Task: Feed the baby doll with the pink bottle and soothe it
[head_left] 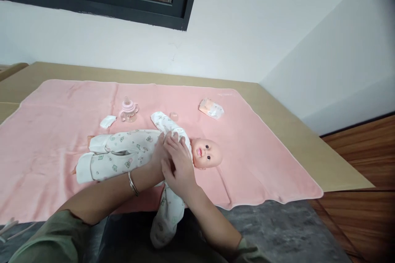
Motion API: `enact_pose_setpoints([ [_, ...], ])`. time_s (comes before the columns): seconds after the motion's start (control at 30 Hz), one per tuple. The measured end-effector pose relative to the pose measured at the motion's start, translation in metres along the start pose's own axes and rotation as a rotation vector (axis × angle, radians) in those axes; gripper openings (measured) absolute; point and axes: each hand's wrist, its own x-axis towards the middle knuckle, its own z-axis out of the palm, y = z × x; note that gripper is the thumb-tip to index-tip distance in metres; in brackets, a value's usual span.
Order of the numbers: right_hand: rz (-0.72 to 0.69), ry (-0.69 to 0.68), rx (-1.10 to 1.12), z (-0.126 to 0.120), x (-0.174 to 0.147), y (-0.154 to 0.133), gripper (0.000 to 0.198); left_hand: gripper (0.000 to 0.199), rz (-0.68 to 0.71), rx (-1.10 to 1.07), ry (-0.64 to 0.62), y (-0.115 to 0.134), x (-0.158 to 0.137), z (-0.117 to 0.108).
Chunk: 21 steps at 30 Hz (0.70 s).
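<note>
A baby doll (207,154) lies on its back, head to the right, in a white printed outfit (132,144). Both hands are at its chest. My left hand (159,156), a silver bangle on its wrist, rests on the front of the outfit, its fingers mostly hidden behind the other hand. Over it lies my right hand (180,164), fingers stretched a little apart across the chest and the thumb away from them. Whether any cloth is between the fingers is hidden. One sleeve points toward the wall; the other hangs past the near edge.
A pink blanket (262,160) covers much of the wooden table (333,168). Behind the doll are a pink-topped baby bottle (129,111), a folded white cloth or pad (108,121), a small clear cap (174,116) and a soft packet (211,108). A wall and window frame stand beyond.
</note>
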Motion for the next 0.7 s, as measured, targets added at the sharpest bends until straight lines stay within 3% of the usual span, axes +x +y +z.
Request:
enact_pose_setpoints([
  [0.07, -0.079, 0.150, 0.098, -0.013, -0.018, -0.001, 0.047, 0.050, 0.036, 0.043, 0.016, -0.004, -0.002, -0.005],
  [0.13, -0.019, 0.332, 0.139, -0.028, -0.031, 0.003, 0.030, 0.054, 0.071, 0.097, 0.052, -0.005, -0.004, -0.010],
  [0.23, 0.405, 0.785, 0.195, -0.045, -0.033, 0.023, 0.010, 0.057, 0.094, 0.152, 0.093, -0.005, -0.005, -0.015],
  [0.3, 0.712, 0.973, 0.291, -0.051, -0.024, 0.043, 0.014, 0.057, 0.097, 0.157, 0.095, -0.004, -0.005, -0.015],
  [0.37, 0.955, 0.997, 0.461, -0.055, -0.013, 0.065, 0.029, 0.056, 0.094, 0.154, 0.102, -0.004, -0.005, -0.014],
  [0.47, 1.217, 0.902, 0.781, -0.056, -0.005, 0.091, 0.043, 0.058, 0.095, 0.148, 0.117, -0.004, -0.005, -0.012],
  [0.6, 1.450, 0.711, 0.983, -0.053, -0.005, 0.100, 0.045, 0.059, 0.092, 0.143, 0.132, -0.005, -0.006, -0.010],
  [0.7, 1.511, 0.600, 1.057, -0.054, -0.005, 0.095, 0.043, 0.057, 0.088, 0.123, 0.135, -0.006, -0.006, -0.012],
])
